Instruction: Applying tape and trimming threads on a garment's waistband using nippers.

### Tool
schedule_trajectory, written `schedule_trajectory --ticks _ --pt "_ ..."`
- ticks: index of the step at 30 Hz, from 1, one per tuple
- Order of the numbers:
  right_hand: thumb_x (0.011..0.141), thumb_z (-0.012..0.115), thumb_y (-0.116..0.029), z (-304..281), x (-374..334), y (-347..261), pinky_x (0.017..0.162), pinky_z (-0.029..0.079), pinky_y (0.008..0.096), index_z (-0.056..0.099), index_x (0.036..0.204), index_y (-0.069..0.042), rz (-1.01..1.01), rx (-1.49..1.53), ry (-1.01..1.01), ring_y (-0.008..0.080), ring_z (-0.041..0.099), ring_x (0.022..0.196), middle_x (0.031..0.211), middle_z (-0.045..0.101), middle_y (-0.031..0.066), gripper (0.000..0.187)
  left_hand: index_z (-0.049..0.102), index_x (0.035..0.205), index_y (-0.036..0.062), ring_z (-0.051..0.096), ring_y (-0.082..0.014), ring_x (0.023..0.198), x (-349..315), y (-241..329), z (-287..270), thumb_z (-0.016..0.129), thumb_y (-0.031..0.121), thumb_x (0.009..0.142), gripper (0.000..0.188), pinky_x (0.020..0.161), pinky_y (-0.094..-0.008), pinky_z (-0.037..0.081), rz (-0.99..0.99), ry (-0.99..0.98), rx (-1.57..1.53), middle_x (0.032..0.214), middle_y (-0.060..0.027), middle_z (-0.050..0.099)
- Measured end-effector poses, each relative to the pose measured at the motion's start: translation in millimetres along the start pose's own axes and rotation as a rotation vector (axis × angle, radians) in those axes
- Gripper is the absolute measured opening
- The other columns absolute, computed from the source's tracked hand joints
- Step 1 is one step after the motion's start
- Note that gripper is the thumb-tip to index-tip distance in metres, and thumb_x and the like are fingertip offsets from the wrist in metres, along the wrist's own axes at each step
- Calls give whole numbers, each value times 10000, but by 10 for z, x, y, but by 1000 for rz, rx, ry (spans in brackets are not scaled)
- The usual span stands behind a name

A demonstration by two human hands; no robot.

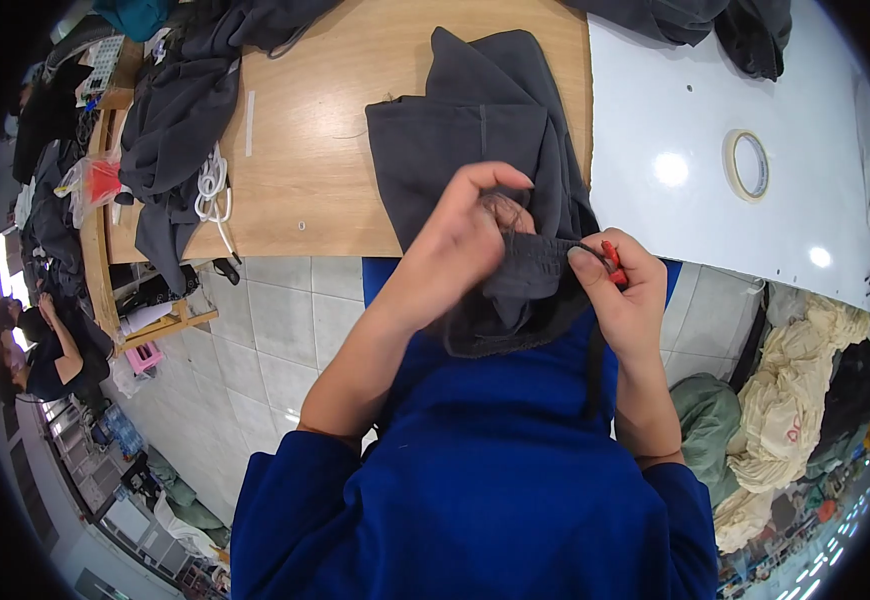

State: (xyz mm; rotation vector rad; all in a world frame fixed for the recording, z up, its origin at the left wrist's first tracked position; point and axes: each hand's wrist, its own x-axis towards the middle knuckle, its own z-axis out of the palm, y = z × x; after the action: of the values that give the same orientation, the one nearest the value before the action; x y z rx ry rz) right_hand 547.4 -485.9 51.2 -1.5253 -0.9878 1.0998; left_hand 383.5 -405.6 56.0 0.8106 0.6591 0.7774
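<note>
A dark grey garment (480, 140) lies over the near edge of the wooden table (325, 150) and hangs down toward my blue top. My left hand (465, 235) pinches the garment's ribbed hem, with the thumb and fingers closed on the fabric. My right hand (620, 290) grips a small red-handled thread snipper (612, 262) and also presses the same hem between thumb and finger. The snipper's tip sits at the fabric edge between the two hands.
A roll of pale tape (748, 164) lies on the white table (715, 120) to the right. More dark garments (180, 110) and a white cord (213, 185) lie at the wooden table's left end. A cream cloth pile (800, 390) fills the lower right. A seated person (50, 350) is far left.
</note>
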Motion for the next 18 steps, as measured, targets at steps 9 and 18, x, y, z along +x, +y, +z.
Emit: schedule_trajectory --ticks 9,18 --pt "780 684 -45 0 -16 -77 566 354 191 593 788 -9 -81 93 -193 55 455 606 668 525 1 98 622 855 30 490 -31 519 97 395 -365 531 153 922 167 505 -175 378 32 182 409 581 14 554" --pt "812 653 -47 -65 -59 58 560 345 196 599 816 0 -30 187 -158 59 430 600 677 516 -6 72 577 958 9 538 -159 978 110 335 -627 575 113 862 141 873 -293 412 450 173 1175 1106 -128 557"
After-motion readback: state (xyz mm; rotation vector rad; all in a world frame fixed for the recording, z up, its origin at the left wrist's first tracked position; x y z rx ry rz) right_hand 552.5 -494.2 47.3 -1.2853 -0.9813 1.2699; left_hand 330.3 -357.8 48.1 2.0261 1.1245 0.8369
